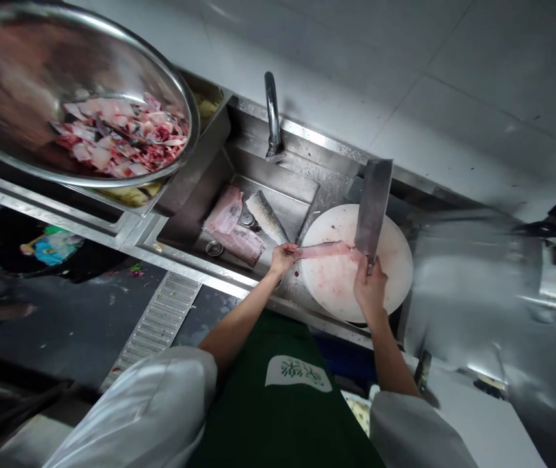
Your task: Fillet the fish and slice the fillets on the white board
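Note:
My left hand (283,259) pinches the left end of a long pink strip of fish (321,250), which lies across a round white cutting board (389,279). In my right hand (371,286) is the handle of a cleaver (374,201). Its broad blade points away from me, over the board's far side, close to the strip's right end. Whether the edge touches the flesh I cannot tell. Left of the board, several fish pieces lie in the sink: two pink slabs (226,209) and a scaly, skin-side-up piece (265,216).
A large steel bowl (180,84) of chopped fish stands on the counter at left, above a tray with yellowish contents. The faucet (272,110) rises behind the sink (302,188). A steel cylindrical vessel (467,279) sits right of the board. On the floor is a black bin (4,240).

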